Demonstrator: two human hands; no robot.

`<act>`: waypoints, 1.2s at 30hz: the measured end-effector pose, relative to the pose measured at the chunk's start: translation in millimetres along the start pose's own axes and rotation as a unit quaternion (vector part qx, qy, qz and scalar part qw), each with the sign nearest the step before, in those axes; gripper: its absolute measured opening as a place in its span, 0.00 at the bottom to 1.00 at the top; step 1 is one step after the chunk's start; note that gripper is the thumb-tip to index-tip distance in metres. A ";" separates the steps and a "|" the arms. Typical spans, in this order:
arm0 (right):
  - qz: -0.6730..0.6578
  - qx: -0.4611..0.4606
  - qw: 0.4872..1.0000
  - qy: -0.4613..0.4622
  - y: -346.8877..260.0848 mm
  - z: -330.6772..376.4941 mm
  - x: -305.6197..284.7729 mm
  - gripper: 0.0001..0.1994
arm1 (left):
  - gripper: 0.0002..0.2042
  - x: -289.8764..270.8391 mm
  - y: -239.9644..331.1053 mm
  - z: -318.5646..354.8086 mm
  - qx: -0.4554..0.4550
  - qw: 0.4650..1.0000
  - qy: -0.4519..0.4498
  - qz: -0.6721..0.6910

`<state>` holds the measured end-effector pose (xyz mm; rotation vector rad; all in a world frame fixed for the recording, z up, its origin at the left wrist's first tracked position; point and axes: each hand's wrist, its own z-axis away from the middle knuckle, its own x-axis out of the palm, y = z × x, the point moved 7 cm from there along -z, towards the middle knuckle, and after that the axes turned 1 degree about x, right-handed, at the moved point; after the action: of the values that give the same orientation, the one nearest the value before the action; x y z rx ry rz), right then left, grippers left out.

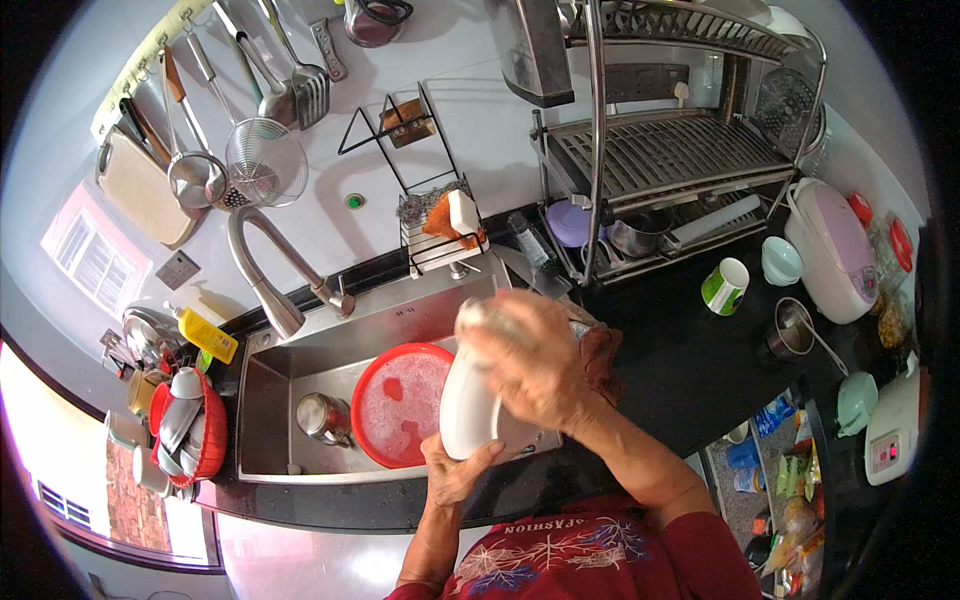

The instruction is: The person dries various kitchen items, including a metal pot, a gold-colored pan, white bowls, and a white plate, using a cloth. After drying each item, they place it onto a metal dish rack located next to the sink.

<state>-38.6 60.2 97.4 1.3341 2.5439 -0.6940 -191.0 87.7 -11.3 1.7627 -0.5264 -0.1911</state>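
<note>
A white ceramic bowl (470, 405) was held on edge over the front right corner of the stainless steel sink (270, 395), its rim toward the camera. The left hand (455, 470) gripped it from below, fingers curled around the lower edge and pinching the rim. The right hand (535, 365) lay over the bowl's upper side, fingers bent and pressed against the surface; whether it clutched a sponge or cloth underneath could not be told.

Just beside the bowl, inside the sink basin, lay a round red plastic basin (400, 405) holding soapy water, and left of that stood a small shiny metal cup (322, 417). A curved steel faucet (262, 270) rose from the back edge of the sink. At the sink's back right corner a wire rack (440, 235) carried an orange-and-white sponge (455, 215).

On the black counter (680, 370) to the right sat a green-and-white mug (725, 285), a pale blue bowl (781, 260), a steel pot with a handle (792, 330) and a pink-lidded rice cooker (835, 250) near the right edge. Behind them stood a tall metal dish rack (670, 150). At the counter's left end a red plastic basket (190, 430) held white crockery, with a yellow bottle (205, 335) near it. Ladles, a mesh strainer (265, 160) and a wooden cutting board (140, 190) hung on the white wall.
</note>
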 end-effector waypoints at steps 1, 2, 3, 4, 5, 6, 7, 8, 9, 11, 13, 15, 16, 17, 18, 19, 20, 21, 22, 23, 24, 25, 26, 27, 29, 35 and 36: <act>-0.009 0.026 1.000 0.007 11.1 -2.1 -4.3 0.19 | 0.13 0.0 1.2 0.9 -0.003 1.000 0.001 0.023; -0.048 0.063 0.997 0.019 28.4 3.3 -1.5 0.17 | 0.13 -0.1 1.0 1.1 -0.001 0.999 0.013 0.046; -0.071 0.088 0.993 0.031 37.1 8.4 -2.4 0.16 | 0.13 0.0 0.6 0.4 -0.005 0.997 0.017 0.071; -0.094 0.113 0.988 0.041 44.2 13.2 -3.2 0.16 | 0.14 0.2 0.0 -0.9 -0.009 0.995 0.023 0.097; -0.117 0.138 0.982 0.052 51.2 18.6 -4.6 0.15 | 0.14 0.3 -1.0 -1.7 -0.014 0.992 0.029 0.123; -0.101 0.149 0.983 0.040 56.2 24.5 -4.7 0.15 | 0.14 0.3 -4.1 -1.3 -0.019 0.991 0.027 0.133; -0.106 0.175 0.978 0.039 65.6 32.4 -4.3 0.16 | 0.15 -0.3 -9.6 -0.7 -0.026 0.989 0.022 0.142; -0.112 0.201 0.972 0.039 75.4 40.6 -2.1 0.16 | 0.16 -1.2 -13.7 0.2 -0.033 0.988 0.020 0.150; -0.118 0.226 0.966 0.038 84.0 48.9 -0.7 0.16 | 0.17 -3.3 -15.6 0.7 -0.031 0.986 0.025 0.159; -0.251 0.342 0.904 0.042 101.9 72.1 4.8 0.18 | 0.19 -6.9 -17.8 1.2 -0.028 0.983 0.037 0.178; -0.366 0.415 0.831 0.060 106.4 96.8 9.7 0.19 | 0.20 -8.3 -14.4 -1.6 -0.032 0.973 0.070 0.217; -0.423 0.451 0.775 0.132 108.4 121.9 15.2 0.19 | 0.22 -9.7 -18.5 -2.0 -0.039 0.966 0.089 0.240; -0.466 0.473 0.731 0.158 107.7 129.6 19.1 0.19 | 0.23 -10.2 -24.8 -0.9 -0.045 0.965 0.092 0.242; -0.507 0.493 0.683 0.182 108.9 135.9 23.6 0.19 | 0.24 -9.3 -29.5 0.5 -0.052 0.964 0.096 0.244; -0.500 0.507 0.670 0.209 119.6 143.2 28.3 0.20 | 0.24 -5.1 -33.1 2.3 -0.048 0.967 0.102 0.230; -0.485 0.512 0.678 0.209 127.9 144.7 29.4 0.20 | 0.25 0.3 -34.0 3.5 -0.043 0.966 0.088 0.240; -0.469 0.517 0.685 0.209 136.4 144.5 28.1 0.20 | 0.25 3.9 -36.2 5.5 -0.038 0.965 0.075 0.250; -0.453 0.522 0.692 0.209 143.9 143.0 27.1 0.21 | 0.25 5.3 -37.9 6.5 -0.034 0.963 0.061 0.260; -0.419 0.512 0.718 0.217 141.7 128.2 19.0 0.22 | 0.26 4.6 -37.9 5.1 -0.034 0.943 0.015 0.330; -0.420 0.509 0.731 0.176 137.7 113.0 11.3 0.22 | 0.28 3.7 -37.9 0.9 -0.056 0.921 -0.025 0.385; -0.412 0.486 0.757 0.141 138.4 103.2 5.7 0.21 | 0.29 4.1 -34.4 -4.2 -0.072 0.899 -0.094 0.422; -0.406 0.462 0.781 0.105 137.1 92.5 1.7 0.19 | 0.30 2.5 -29.6 -6.8 -0.088 0.872 -0.162 0.454; -0.379 0.443 0.809 0.070 128.9 76.7 -4.6 0.18 | 0.33 -4.9 -37.8 -9.0 -0.135 0.895 -0.171 0.390; -0.368 0.410 0.834 0.027 119.9 62.3 -6.2 0.18 | 0.35 -10.2 -40.8 -9.7 -0.152 0.909 -0.178 0.345; -0.339 0.337 0.877 -0.055 103.0 40.4 -7.1 0.17 | 0.38 -6.2 -35.5 -19.5 -0.185 0.929 -0.195 0.254; -0.124 0.152 0.977 -0.089 78.5 4.0 -12.9 0.18 | 0.32 10.6 -27.4 -14.2 -0.142 0.972 -0.092 0.161; -0.030 0.082 0.992 -0.088 59.3 -1.9 -16.8 0.18 | 0.32 14.7 -23.0 -12.8 -0.121 0.978 -0.081 0.150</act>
<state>19.5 77.8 86.5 1.1887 2.4395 -1.0040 -167.2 96.3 -27.7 1.4188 -0.8437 -0.1792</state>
